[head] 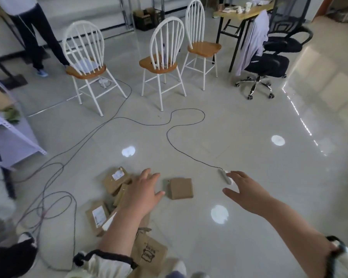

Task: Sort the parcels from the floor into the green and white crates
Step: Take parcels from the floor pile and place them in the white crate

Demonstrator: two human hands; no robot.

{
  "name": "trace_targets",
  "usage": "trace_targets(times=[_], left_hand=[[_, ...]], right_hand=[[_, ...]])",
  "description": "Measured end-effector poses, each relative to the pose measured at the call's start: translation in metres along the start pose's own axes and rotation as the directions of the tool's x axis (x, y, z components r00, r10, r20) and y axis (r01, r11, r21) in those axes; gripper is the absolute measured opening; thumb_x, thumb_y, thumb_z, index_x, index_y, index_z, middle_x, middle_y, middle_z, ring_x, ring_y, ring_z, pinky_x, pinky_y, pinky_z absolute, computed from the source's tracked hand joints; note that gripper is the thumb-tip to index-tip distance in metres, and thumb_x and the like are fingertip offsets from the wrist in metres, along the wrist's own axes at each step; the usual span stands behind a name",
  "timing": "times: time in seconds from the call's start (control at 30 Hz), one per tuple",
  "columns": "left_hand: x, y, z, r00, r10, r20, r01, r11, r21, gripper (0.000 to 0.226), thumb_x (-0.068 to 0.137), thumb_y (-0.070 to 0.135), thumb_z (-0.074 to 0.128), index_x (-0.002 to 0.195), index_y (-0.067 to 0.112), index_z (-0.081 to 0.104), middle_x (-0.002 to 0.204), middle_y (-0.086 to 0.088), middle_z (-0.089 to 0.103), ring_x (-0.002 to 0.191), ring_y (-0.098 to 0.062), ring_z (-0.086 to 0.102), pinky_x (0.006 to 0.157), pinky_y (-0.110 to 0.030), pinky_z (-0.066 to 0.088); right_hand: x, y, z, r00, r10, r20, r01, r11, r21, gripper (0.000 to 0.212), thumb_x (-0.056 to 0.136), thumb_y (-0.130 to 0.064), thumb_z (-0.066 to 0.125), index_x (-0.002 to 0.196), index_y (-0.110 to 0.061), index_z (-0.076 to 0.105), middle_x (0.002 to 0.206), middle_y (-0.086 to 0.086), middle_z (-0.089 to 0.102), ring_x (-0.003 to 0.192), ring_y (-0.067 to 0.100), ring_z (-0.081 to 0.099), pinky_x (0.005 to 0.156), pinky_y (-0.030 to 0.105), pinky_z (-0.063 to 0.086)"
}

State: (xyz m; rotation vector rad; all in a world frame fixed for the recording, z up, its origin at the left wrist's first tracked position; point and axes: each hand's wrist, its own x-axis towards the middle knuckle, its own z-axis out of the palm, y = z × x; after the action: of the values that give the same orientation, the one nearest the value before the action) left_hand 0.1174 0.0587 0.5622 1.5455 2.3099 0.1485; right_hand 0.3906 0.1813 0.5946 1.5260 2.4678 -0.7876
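Parcels (180, 188) were plain kraft brown, some w/ white labels; paper bag (149, 251) was brown w/ black print. Floor (249, 121) was pale grey gloss, cable (167, 135) black. Chairs (158, 66) had white spindle backs & orange-tan seats; sleeve (109, 262) was cream w/ black cuff.

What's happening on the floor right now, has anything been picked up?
A person reaches both bare hands down toward cardboard parcels scattered on the tiled floor. The left hand is spread open over the pile, beside a plain brown parcel. The right hand is open near a white power strip. Neither hand holds anything. Labelled parcels lie to the left. No crate is in view.
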Motion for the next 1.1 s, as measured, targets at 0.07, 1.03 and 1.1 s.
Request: trace_targets(times=[0.07, 1.03, 1.1], left_hand=[[0.023, -0.004, 0.007, 0.999, -0.013, 0.033, 0.013, 1.0, 0.002, 0.061, 0.09, 0.046, 0.055, 0.145, 0.032, 0.033, 0.156, 0.001, 0.021, 0.14, -0.023, 0.027, 0.101, -0.039, 0.041], [0.415, -0.16, 0.568, 0.932, -0.171, 0.319, 0.254, 0.936, -0.242, 0.081, 0.084, 0.039, 0.064, 0.15, 0.022, 0.021, 0.149, -0.01, 0.035, 0.133, -0.025, 0.04, 0.103, -0.031, 0.035], [0.428, -0.173, 0.602, 0.929, -0.183, 0.321, 0.277, 0.921, -0.275, 0.079, 0.082, 0.036, 0.066, 0.149, 0.022, 0.025, 0.145, -0.011, 0.04, 0.129, -0.025, 0.043, 0.097, -0.028, 0.037]], right_hand=[[0.026, -0.001, 0.003, 1.0, -0.001, 0.016, 0.0, 1.0, 0.014, 0.056, 0.093, -0.043, 0.051, 0.142, -0.02, 0.036, 0.146, -0.007, 0.033, 0.118, 0.013, 0.05, 0.092, 0.025, 0.039], [0.53, 0.207, 0.458, 0.979, 0.14, 0.146, -0.175, 0.947, 0.269, 0.049, 0.093, -0.031, 0.053, 0.137, -0.012, 0.044, 0.135, 0.007, 0.05, 0.118, 0.023, 0.052, 0.092, 0.026, 0.038], [0.554, 0.211, 0.494, 0.964, 0.165, 0.206, -0.218, 0.939, 0.266, 0.054, 0.092, -0.028, 0.052, 0.141, -0.01, 0.038, 0.137, 0.01, 0.049, 0.121, 0.025, 0.049, 0.092, 0.027, 0.039]])
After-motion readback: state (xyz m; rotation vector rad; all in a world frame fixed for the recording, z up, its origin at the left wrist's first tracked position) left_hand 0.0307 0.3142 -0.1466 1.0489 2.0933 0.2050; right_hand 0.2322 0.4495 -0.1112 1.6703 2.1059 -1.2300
